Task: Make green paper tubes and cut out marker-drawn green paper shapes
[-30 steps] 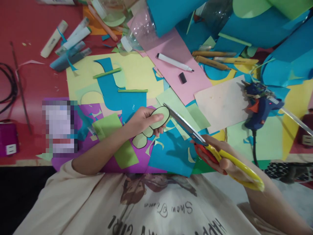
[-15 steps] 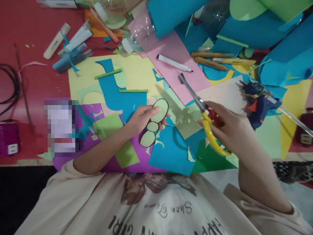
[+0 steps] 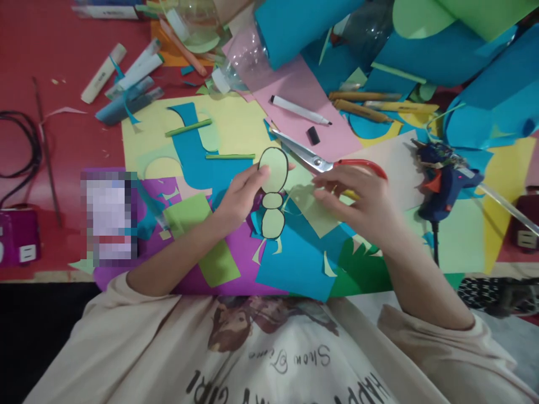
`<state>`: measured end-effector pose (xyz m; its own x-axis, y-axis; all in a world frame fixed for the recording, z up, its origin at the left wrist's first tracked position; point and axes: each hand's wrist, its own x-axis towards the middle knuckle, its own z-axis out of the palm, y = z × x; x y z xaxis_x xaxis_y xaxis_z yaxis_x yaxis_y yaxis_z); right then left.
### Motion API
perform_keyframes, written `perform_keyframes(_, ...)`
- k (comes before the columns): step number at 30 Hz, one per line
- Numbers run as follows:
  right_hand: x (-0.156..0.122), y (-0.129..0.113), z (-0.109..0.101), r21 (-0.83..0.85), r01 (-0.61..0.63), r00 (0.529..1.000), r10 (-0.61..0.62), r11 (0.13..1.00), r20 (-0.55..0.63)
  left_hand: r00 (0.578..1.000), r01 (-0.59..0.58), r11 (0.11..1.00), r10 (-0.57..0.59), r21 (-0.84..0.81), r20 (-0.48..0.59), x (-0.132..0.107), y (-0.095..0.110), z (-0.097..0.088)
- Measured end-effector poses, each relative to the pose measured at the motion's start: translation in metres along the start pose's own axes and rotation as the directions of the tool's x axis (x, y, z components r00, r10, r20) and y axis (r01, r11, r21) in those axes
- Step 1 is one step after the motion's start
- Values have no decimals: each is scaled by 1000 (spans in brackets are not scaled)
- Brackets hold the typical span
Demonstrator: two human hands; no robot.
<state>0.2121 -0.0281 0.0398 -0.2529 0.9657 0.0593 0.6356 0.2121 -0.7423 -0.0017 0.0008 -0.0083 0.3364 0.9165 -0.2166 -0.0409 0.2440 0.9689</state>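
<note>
My left hand point(image 3: 244, 196) pinches a pale green paper cutout point(image 3: 273, 170) by its large oval, thumb on top. The piece is made of joined rounded shapes with black outlines and hangs over the blue paper. The scissors point(image 3: 318, 163) lie with blades parted, pointing left, by the pink sheet. Their red handle shows beyond my right hand point(image 3: 356, 193), while the yellow handle is mostly hidden behind it. My right hand's fingers are apart with nothing between them, just in front of the scissors. A white marker point(image 3: 301, 110) lies uncapped beyond, its black cap point(image 3: 313, 135) beside the blades.
Coloured paper sheets and scraps cover the table. A blue glue gun point(image 3: 442, 188) stands at the right. Brown pens point(image 3: 362, 109), a clear plastic bottle point(image 3: 244, 59) and rolled blue paper point(image 3: 303, 28) lie at the back. Markers point(image 3: 135, 76) and a pixelated phone-like object point(image 3: 110, 216) are at left.
My right hand has moved left and let go of the scissors, which now lie pointing left. My left hand has turned the paper cutout more upright and raised it slightly away from me.
</note>
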Motion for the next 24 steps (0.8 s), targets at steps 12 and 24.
perform_keyframes(12, 23, 1, 48, 537, -136, 990, 132, 833, 46, 951, -308, 949, 305, 64, 57, 4, -11, -5)
perform_keyframes(24, 15, 11, 55, 610, 68, 975, 77, 789, -209, 879, -476, 828, 431, 297, 205, 4, -24, -3)
